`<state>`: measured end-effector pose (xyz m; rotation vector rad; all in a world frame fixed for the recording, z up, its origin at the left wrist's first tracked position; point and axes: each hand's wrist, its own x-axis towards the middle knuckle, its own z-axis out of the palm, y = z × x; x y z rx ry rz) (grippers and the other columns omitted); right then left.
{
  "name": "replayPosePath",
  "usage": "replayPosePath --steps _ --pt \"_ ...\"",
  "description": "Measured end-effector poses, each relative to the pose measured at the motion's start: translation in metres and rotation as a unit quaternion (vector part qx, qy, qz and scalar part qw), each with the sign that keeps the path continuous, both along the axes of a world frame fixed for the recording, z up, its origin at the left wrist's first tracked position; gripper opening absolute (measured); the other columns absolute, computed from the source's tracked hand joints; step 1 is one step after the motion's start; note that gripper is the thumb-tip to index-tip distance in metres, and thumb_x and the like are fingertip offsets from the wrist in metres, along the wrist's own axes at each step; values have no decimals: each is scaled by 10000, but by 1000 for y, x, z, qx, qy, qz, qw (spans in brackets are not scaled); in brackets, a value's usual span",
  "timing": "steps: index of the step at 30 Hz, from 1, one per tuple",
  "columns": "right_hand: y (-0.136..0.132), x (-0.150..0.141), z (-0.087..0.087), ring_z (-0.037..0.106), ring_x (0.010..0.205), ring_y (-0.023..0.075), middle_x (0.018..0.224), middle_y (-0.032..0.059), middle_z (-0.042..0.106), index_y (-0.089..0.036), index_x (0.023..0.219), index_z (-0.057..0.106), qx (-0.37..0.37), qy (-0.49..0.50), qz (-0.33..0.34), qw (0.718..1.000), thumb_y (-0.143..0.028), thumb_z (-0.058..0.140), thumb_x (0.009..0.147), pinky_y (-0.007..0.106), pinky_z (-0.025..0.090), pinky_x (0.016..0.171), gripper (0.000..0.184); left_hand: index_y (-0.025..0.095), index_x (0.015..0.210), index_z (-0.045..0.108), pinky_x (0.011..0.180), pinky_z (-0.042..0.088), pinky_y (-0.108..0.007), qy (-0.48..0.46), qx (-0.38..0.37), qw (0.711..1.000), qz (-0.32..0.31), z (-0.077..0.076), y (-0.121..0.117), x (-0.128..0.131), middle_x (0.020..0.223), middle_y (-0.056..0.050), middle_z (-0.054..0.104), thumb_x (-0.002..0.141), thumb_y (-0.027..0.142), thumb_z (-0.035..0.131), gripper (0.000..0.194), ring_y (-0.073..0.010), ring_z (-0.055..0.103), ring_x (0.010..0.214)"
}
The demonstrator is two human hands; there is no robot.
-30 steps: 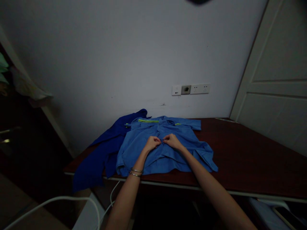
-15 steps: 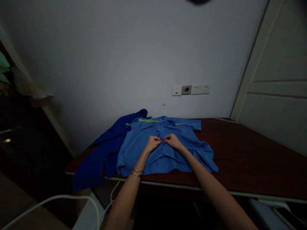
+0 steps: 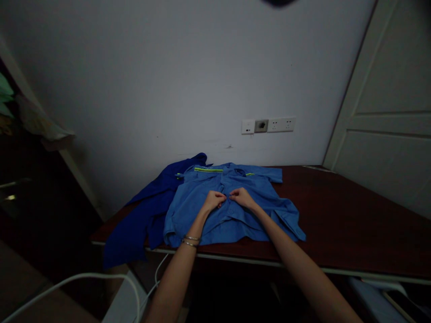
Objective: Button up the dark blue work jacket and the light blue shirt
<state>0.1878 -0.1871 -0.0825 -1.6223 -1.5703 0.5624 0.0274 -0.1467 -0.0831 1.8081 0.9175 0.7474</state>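
Head view: the light-blue shirt [image 3: 195, 197] lies on the dark-red surface [image 3: 340, 206], collar toward the pale wall [image 3: 202, 80], long axis running front to back — left hand [image 3: 214, 200] and right hand [image 3: 241, 198] pinching its middle, fingers closed.

Dim, cool light leaves the wall [image 3: 202, 89] palest mid-frame, darkening toward the edges. Soft shading marks the blue shirt [image 3: 195, 202]; beneath the table [image 3: 346, 215] is near-black. Wide-angle distortion slants the sides; a blurred dark shape [image 3: 278, 2] intrudes at the top.
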Motion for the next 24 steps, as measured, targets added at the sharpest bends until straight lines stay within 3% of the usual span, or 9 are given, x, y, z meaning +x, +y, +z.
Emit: replayPosePath --steps 10,16,24 --pt "-7 -4 7 588 620 159 686 31 676 -106 771 706 12 -39 15 999 -206 565 634 222 419 572 221 77 667 636 383 287 -153 0 26 999 32 -6 0 6 400 56 453 651 112 543 100 -44 394 356" --pt "-14 -10 15 594 629 170 674 42 670 -122 767 706 49 -101 5 994 -336 561 697 221 401 555 268 81 662 639 390 280 -159 -4 38 998 43 -3 -6 8 411 58 455 633 110 552 96 -47 387 368" --pt "-14 -12 14 604 654 168 728 74 688 -117 735 700 85 -140 11 986 -240 529 726 216 395 588 211 82 618 647 453 311 -167 -14 95 994 43 -6 -2 9 479 29 518 610 114 556 97 -57 419 444"
